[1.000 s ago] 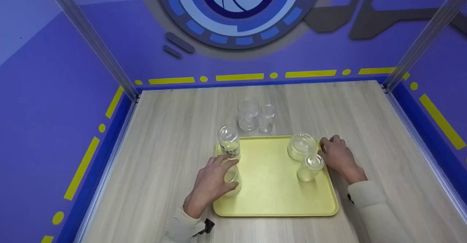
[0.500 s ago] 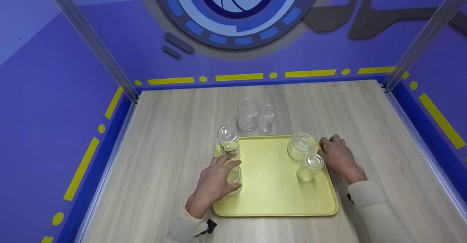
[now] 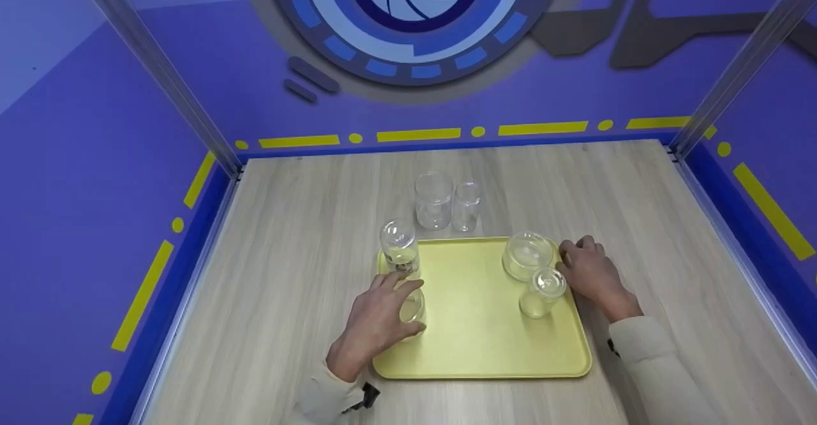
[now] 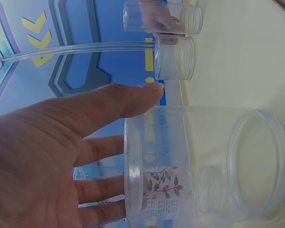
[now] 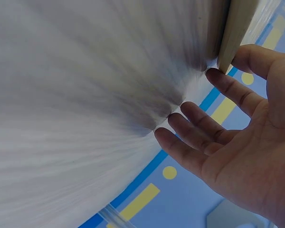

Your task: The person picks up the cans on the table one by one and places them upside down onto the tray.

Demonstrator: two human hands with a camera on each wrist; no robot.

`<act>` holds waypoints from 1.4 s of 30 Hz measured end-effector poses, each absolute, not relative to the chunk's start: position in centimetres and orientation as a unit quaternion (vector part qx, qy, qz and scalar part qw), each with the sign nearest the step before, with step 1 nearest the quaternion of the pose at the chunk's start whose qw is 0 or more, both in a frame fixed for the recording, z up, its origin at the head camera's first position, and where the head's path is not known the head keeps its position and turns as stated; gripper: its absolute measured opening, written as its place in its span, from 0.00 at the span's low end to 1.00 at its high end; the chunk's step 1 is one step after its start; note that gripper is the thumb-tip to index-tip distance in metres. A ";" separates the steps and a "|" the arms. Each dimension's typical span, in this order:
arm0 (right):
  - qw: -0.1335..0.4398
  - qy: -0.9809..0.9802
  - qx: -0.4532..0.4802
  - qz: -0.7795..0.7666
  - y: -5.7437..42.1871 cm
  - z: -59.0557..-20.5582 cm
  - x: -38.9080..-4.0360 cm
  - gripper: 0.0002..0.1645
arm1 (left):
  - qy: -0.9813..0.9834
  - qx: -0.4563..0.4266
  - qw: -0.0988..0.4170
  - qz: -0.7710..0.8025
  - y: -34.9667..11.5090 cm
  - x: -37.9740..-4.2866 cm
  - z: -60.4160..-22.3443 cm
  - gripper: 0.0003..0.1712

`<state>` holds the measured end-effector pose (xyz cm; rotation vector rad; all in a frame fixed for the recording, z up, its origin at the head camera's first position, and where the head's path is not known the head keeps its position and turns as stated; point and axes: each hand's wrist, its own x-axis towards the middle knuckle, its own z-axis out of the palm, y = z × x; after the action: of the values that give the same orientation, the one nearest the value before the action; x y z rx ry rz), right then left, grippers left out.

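My left hand (image 3: 376, 316) spans a wide clear plastic jar (image 3: 413, 305) at the tray's left side, thumb on one side and fingers on the other. In the left wrist view this jar (image 4: 213, 137) stands bottom up, its rim down on the tray. Beyond the fingers is a taller clear jar (image 3: 400, 243) with a floral print. My right hand (image 3: 590, 272) holds the right edge of the yellow tray (image 3: 479, 348); in the right wrist view the thumb and index finger pinch the tray's edge (image 5: 235, 35), and the other fingertips touch the table.
A wide low clear jar (image 3: 528, 254) and a smaller clear jar (image 3: 541, 294) stand on the tray's right side. Behind the tray, a wide clear jar (image 3: 434, 201) and a narrow one (image 3: 466, 207) stand on the wooden table (image 3: 306, 233). Blue printed walls enclose the table.
My left hand and the wide jar in it have shifted slightly to the right on the tray. The right hand and the other jars stay where they were.
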<state>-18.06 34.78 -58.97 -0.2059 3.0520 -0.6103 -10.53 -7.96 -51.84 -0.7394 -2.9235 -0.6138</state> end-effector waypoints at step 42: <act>0.023 0.980 -0.052 -0.191 34.9 -59.1 -18.2 0.17 | -0.900 -0.294 0.206 -0.246 -7.6 -15.7 -45.6 0.35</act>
<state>-18.21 34.86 -59.14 -0.1597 3.0349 -0.5908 -15.67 -7.61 -45.56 -0.8191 -2.5087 -0.6843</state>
